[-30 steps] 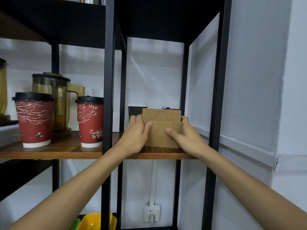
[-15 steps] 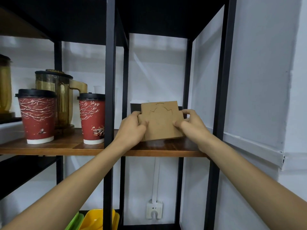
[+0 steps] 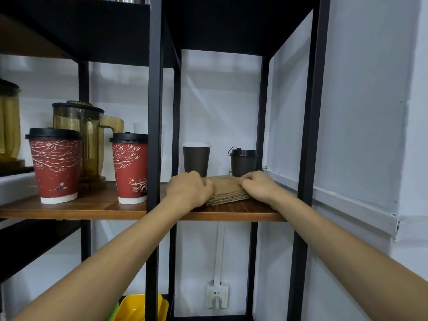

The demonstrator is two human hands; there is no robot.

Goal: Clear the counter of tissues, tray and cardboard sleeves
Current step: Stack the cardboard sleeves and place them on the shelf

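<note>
A stack of flat brown cardboard sleeves (image 3: 228,189) lies on the wooden shelf (image 3: 231,210), in the right bay of a black metal rack. My left hand (image 3: 188,188) rests on the stack's left end with its fingers curled over the edge. On the right end sits my right hand (image 3: 258,185), fingertips pinching the top sleeves. Both hands press the stack flat against the board. No tissues or tray are in view.
Behind the stack stand two dark cups (image 3: 196,159) (image 3: 243,162). Left of the black post (image 3: 154,135) are two red lidded cups (image 3: 55,165) (image 3: 130,166) and an amber pitcher (image 3: 80,140). Yellow trays (image 3: 139,308) sit below. A white wall is right.
The sleeves were held upright between both hands; they have been tipped down and now lie flat on the shelf. The two dark cups behind them have come into sight.
</note>
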